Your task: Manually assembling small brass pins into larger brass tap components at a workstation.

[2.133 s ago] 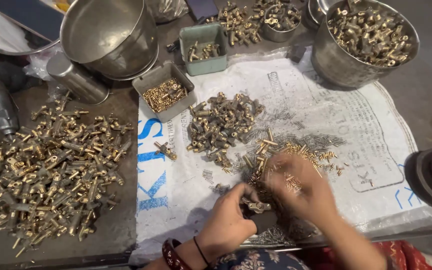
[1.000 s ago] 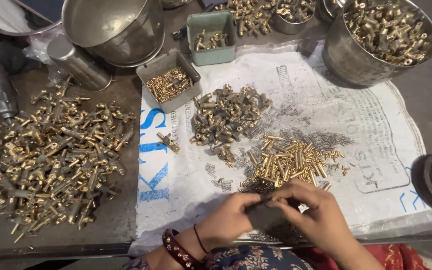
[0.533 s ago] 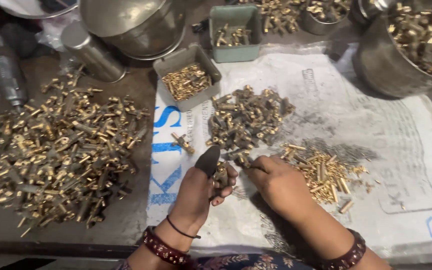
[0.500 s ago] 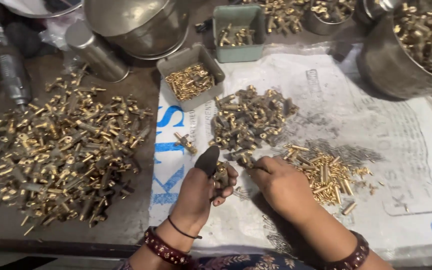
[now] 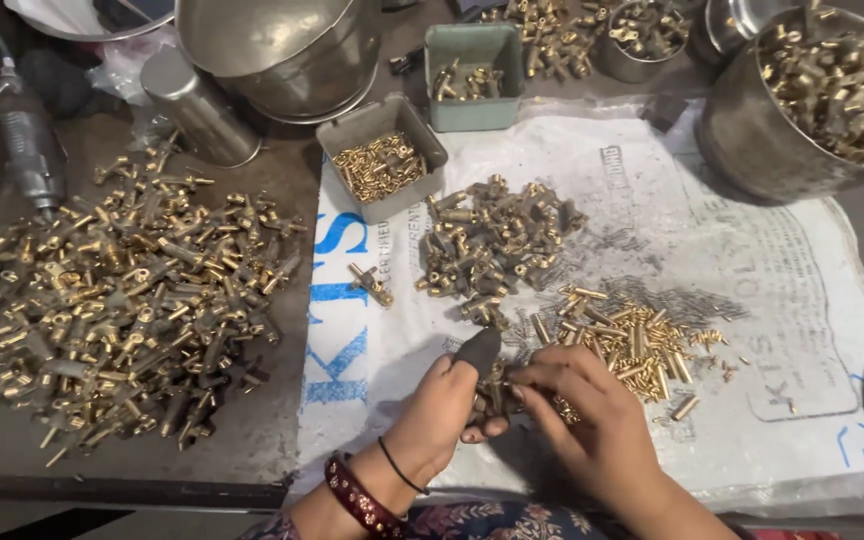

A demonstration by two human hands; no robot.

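Closest to the camera, the left hand [image 5: 442,415] curls around a small brass fitting [image 5: 495,388], thumb capped in a dark grey guard and raised, fingers closed under the part. The right hand [image 5: 592,425] comes in from the other side, fingertips pinched shut on the same fitting, so the piece sits between both hands, right at the fingertips and just above the white printed sack [image 5: 772,300]. Just beyond the right hand lies a scatter of brass pins [image 5: 632,335], near but not touching the fingers. Further up the sack sits a heap of brass valve bodies [image 5: 492,240]. Off to the left, on the dark table [image 5: 252,440], a big pile of assembled brass parts [image 5: 122,300]. At the far edge: a grey tray of small screws [image 5: 382,165], a green tray [image 5: 472,75], steel pots [image 5: 272,45].
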